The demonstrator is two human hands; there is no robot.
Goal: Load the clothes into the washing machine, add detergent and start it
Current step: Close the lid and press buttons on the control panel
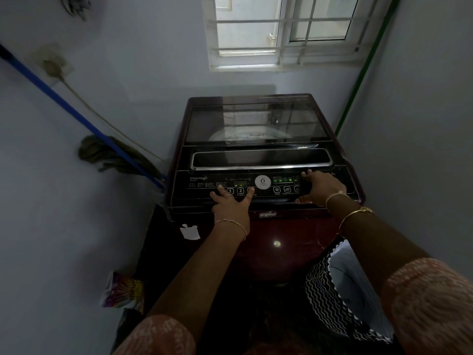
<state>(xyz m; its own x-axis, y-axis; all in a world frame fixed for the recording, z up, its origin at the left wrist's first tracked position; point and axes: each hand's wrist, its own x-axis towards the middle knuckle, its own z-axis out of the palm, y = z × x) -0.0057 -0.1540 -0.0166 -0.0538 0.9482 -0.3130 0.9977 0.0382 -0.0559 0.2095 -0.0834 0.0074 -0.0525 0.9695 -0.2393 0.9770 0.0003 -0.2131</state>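
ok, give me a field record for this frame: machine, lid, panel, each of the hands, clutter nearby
machine: top-load washing machine, maroon body, in a narrow corner
lid: lid closed, tinted glass; load under it unclear
panel: control panel lit, green indicators right of centre
left hand: left hand flat, fingers spread on the numbered buttons
right hand: right hand flat, fingers spread on the panel's right end
floor: colourful packet left of the machine
wall: mop leaning at left
above: barred window
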